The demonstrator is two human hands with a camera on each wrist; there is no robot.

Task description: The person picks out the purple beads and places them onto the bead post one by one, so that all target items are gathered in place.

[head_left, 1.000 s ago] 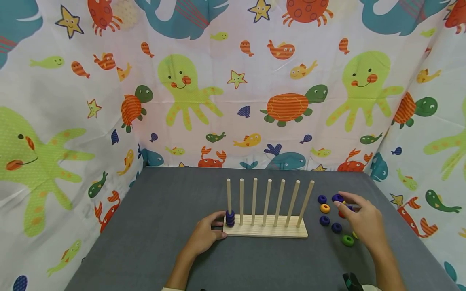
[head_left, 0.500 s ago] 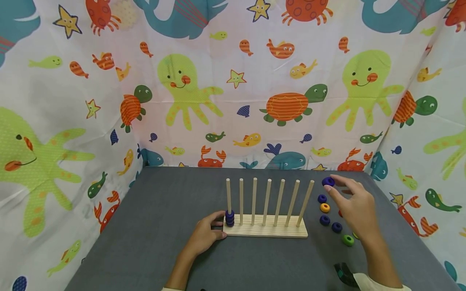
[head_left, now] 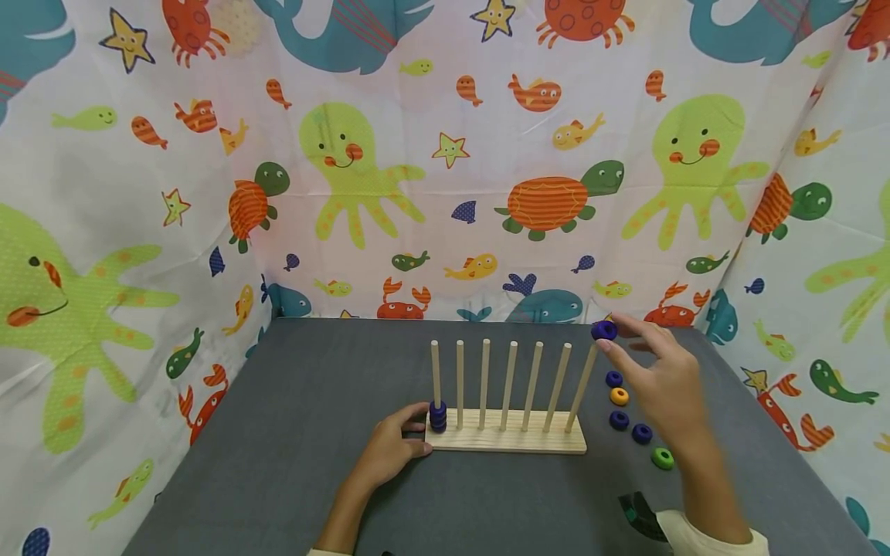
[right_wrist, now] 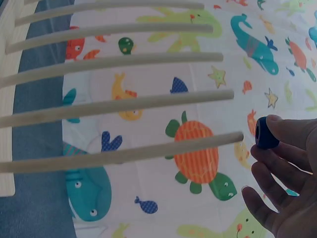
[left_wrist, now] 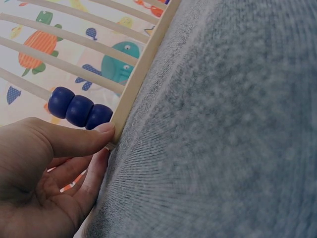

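A wooden peg board (head_left: 511,442) with a row of several upright pegs stands on the table. Three dark blue beads (left_wrist: 79,110) are stacked at the foot of its leftmost peg. My left hand (head_left: 391,448) grips the left end of the base between thumb and fingers. Between thumb and fingertips of my right hand (head_left: 660,378) I pinch another dark blue bead (right_wrist: 266,133). That bead is in the air, close to the tip of the rightmost peg (right_wrist: 218,140) and apart from it in the right wrist view.
Loose beads lie right of the board: a yellow-orange bead (head_left: 619,396), a green bead (head_left: 663,458) and several blue ones, such as the blue bead (head_left: 642,433). My right forearm hides part of that area. A patterned cloth (head_left: 445,185) hangs behind the grey table (head_left: 334,371).
My right hand has lifted a blue bead from the loose ones and carried it up and left towards the rightmost peg. The left hand has stayed on the board's end.
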